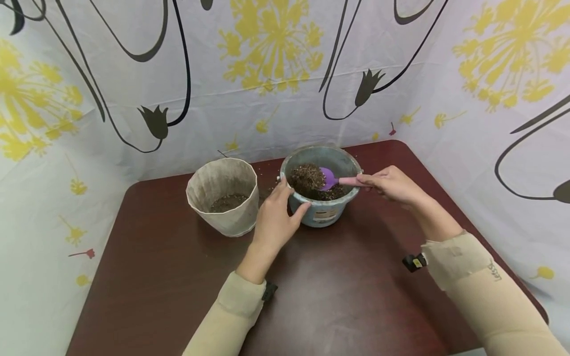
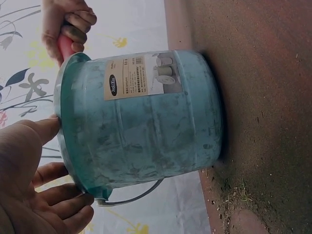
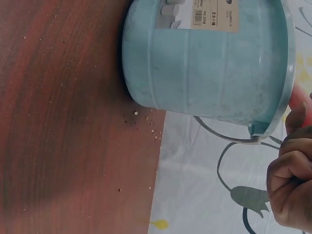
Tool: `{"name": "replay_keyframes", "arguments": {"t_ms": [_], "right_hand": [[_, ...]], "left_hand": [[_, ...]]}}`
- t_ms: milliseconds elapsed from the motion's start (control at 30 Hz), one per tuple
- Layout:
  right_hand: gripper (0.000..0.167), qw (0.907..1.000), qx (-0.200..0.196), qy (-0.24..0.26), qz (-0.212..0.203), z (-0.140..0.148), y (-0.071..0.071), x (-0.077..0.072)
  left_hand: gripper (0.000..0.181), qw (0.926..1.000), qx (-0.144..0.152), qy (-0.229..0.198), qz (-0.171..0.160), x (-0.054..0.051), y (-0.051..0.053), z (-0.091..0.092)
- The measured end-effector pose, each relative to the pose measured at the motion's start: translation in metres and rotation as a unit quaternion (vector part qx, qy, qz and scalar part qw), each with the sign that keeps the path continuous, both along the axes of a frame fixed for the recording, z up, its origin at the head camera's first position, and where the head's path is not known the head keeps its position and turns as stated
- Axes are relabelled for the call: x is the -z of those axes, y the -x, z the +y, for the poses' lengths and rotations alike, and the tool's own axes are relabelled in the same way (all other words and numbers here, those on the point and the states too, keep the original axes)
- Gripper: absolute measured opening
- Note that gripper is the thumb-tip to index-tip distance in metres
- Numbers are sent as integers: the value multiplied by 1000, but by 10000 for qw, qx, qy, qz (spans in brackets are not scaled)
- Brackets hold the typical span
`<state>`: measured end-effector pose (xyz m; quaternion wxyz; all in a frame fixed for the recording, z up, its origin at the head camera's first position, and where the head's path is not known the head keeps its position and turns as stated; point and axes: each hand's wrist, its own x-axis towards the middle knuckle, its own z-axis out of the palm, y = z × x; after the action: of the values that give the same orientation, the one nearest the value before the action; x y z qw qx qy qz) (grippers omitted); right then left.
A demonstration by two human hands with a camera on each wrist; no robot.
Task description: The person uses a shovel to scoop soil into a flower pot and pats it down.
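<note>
A blue-green bucket [image 1: 320, 210] with a paper label holds dark, loose soil [image 1: 331, 194]. My right hand [image 1: 392, 185] grips the pink handle of a small purple trowel [image 1: 330, 179] over the bucket's mouth. Its blade is inside the rim, with a heap of soil at its tip. My left hand [image 1: 277, 217] touches the bucket's near left rim, thumb and fingers spread and lightly bent along it. In the left wrist view, the left thumb [image 2: 46, 129] lies against the rim. Left of the bucket stands a whitish pot [image 1: 224, 210] with some soil at its bottom.
Both containers stand on a dark red-brown table [image 1: 169, 282], near its back edge. Soil crumbs [image 3: 136, 113] lie scattered by the bucket. A thin wire bail [image 2: 136, 197] hangs behind it. A patterned white cloth [image 1: 276, 113] surrounds the table's back and sides.
</note>
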<state>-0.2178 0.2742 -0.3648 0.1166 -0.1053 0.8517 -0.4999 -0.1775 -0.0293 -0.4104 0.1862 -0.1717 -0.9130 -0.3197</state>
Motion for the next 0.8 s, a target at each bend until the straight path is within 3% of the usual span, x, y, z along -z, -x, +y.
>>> {"name": "replay_keyframes", "arguments": {"t_ms": [367, 533, 800], "right_hand": [[30, 9998, 164, 94, 30, -1, -3, 1], [29, 9997, 142, 168, 45, -2, -4, -1], [41, 9985, 534, -100, 35, -3, -1, -15]], "left_hand": [[52, 10000, 17, 70, 59, -4, -1, -1], [51, 9992, 74, 357, 134, -9, 1, -4], [56, 9954, -64, 859, 417, -18, 2, -16]]}}
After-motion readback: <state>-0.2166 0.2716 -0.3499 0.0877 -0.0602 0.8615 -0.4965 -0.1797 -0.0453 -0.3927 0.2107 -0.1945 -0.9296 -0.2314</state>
